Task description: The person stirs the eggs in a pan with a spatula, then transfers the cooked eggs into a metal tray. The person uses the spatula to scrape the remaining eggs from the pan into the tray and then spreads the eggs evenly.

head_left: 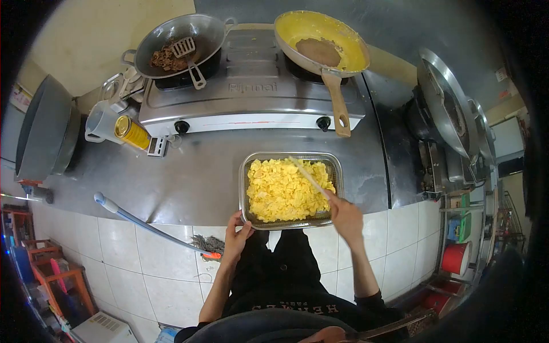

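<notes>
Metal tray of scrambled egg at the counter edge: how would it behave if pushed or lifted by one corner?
The metal tray is rimmed, so it is probably stiff. It likely slides easily on the smooth steel counter, perhaps why the left hand holds its corner. The piled egg adds weight, so a one-corner lift would likely tilt it.

Steel tray (290,154) sitting at bench (200,177) front edge, brimming with yellow scrambled egg (283,191) | pale chopsticks (309,177) slanting over its right half, tips pointing toward far rim

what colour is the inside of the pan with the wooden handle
The pan is yellow inside, with a brown patch; head view.
</notes>
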Motion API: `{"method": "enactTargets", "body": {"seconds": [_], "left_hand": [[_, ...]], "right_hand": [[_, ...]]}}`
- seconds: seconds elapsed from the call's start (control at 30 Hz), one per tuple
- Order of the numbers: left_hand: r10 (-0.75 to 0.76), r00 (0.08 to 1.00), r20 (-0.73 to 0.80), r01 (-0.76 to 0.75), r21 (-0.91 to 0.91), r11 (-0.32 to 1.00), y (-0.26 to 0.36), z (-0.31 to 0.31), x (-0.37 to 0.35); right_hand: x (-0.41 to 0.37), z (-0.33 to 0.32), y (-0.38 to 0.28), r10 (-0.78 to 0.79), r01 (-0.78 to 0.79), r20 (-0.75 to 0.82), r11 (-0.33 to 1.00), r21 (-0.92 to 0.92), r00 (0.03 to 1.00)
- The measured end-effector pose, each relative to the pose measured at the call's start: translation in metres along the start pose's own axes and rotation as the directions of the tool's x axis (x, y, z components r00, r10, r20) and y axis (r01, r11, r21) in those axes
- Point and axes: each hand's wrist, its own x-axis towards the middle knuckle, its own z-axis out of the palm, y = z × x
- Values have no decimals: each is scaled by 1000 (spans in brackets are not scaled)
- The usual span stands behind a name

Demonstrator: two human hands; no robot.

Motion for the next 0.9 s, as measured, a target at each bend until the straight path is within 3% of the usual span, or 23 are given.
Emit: {"method": "enactTargets", "body": {"seconds": [0.3,0.37,0.47,0.63,0.7,0.9], "left_hand": [[-46,998,-33,45,-27,999,0,2,0],[-36,999,-28,35,-41,999,0,3,-1],[-39,999,-37,37,-46,998,-1,2,-2],[-54,998,-31,50,-95,994,1,5,-2],[-59,995,-79,55,-47,997,1,7,-1],[-37,993,-110,35,-16,999,2,14,-1]], "right_hand": [[-39,27,-54,-42,45,27,994,-105,999],[-53,38,-49,-129,130,-96,991,6,987],[-73,42,-50,-127,127,-25,992,-27,992],[-72,18,-20,-177,174,-122,984,-35,977],[-62,16,2,-207,167,-176,961,-220,962],[-36,46,54,-202,110,-291,947,-303,935]]}}
